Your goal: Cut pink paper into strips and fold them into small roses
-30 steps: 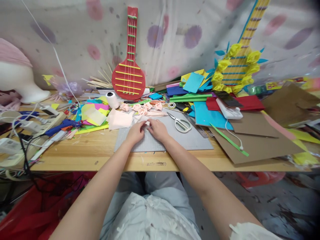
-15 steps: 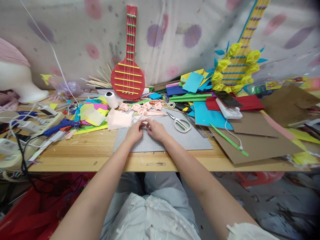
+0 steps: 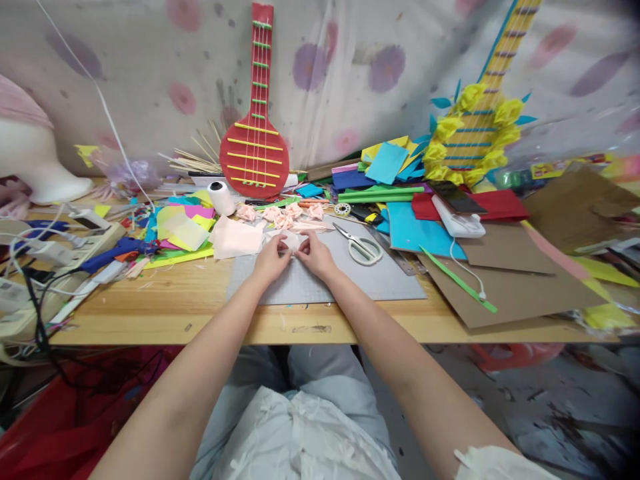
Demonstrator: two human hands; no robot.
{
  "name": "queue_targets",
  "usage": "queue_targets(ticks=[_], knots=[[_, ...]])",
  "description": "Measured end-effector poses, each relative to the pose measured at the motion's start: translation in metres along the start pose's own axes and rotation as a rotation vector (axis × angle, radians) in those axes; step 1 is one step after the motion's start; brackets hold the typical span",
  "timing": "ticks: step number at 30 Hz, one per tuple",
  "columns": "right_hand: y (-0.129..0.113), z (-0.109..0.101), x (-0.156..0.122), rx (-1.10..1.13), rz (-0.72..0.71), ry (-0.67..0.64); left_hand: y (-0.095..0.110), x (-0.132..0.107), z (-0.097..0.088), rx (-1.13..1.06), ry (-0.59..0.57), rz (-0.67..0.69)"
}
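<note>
Above the grey cutting mat [image 3: 320, 287], a small pale pink piece of paper [image 3: 290, 241] is pinched between my two hands. My left hand [image 3: 273, 259] grips its left side and my right hand [image 3: 316, 257] its right side, thumbs toward each other; the fingers partly hide it. Just behind lie several folded pink paper flowers [image 3: 293, 215]. A stack of pale pink paper squares [image 3: 236, 238] rests left of my left hand. Scissors with white handles [image 3: 364, 250] lie on the mat to the right of my right hand.
A red paper lute [image 3: 255, 157] leans at the back, a yellow one with paper flowers [image 3: 473, 133] at the right. White thread [image 3: 221, 198], coloured paper and a blue glue gun [image 3: 113, 255] lie left. Cardboard [image 3: 510, 287], a phone [image 3: 457, 198] and a white charger [image 3: 460, 218] are right.
My fingers have shifted on the pink paper, and more of it shows between my hands. The hands have drawn slightly apart at the fingertips. The view has turned a little.
</note>
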State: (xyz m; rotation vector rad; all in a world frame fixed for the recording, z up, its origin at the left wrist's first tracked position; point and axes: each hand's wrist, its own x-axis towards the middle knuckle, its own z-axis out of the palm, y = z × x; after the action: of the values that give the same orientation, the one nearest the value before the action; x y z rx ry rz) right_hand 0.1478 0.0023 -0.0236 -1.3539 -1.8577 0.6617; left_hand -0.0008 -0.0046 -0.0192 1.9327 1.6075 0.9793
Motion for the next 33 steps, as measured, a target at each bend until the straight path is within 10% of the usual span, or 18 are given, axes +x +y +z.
queue_targets(ticks=[33], knots=[[-0.015, 0.000, -0.003, -0.340, 0.110, 0.013, 0.015, -0.003, 0.009, 0.317, 0.170, -0.082]])
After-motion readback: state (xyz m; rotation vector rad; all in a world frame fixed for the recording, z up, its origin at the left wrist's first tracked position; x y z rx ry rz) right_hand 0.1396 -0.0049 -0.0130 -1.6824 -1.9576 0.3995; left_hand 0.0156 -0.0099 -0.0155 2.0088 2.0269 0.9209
